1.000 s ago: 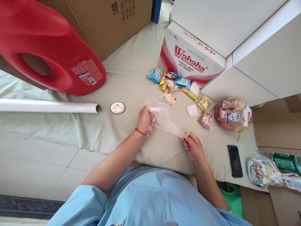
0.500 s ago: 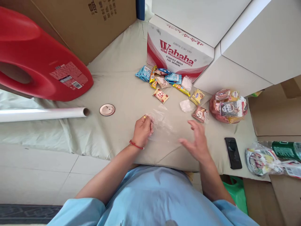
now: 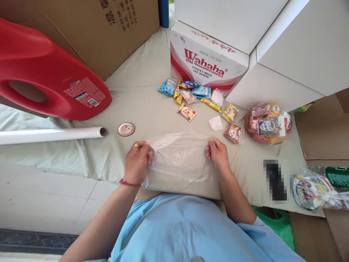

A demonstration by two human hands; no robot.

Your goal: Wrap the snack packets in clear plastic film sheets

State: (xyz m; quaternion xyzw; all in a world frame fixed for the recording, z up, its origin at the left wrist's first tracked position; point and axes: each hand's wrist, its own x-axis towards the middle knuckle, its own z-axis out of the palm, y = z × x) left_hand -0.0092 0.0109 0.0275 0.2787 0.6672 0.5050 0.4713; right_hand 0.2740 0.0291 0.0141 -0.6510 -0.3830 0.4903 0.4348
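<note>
Left hand (image 3: 138, 158): fingers closed on the upper left corner of a clear plastic film (image 3: 180, 156). Gold ring (image 3: 136, 145) on one finger, red bracelet (image 3: 130, 183) at the wrist. Right hand (image 3: 218, 153): thumb and fingers pinched on the film's upper right edge. Film is stretched between the two hands, wrinkled and see-through, over the beige cloth (image 3: 147, 109) and just in front of the blue shirt (image 3: 174, 225). Bag or single sheet — can't tell.

Beyond the film: red-and-cream packet (image 3: 187, 112) past its far edge. Brown packet (image 3: 233, 133) and white packet (image 3: 216, 123) near the right hand, yellow packet (image 3: 230, 112) just behind those two. Further back, a loose cluster in front of the Wahaha carton (image 3: 207, 67): blue packets (image 3: 167, 87) at its left end, slim yellow packet (image 3: 211, 104) along the front.

Right side: reddish bowl (image 3: 250, 134) heaped with wrapped snacks, near the white cabinet (image 3: 286, 58). Closer in, dark oblong item (image 3: 275, 180) — pixelated, no detail readable. Past that, printed plastic bag (image 3: 311, 191) and green bottle (image 3: 338, 176). Green bag (image 3: 280, 225) below the cloth's edge.

Left side: round disc (image 3: 126, 128) flat on the cloth near the left hand, then white tube (image 3: 54, 134), open end toward the disc. Red jug (image 3: 89, 80) behind the tube, cardboard box (image 3: 81, 36) behind the jug.
</note>
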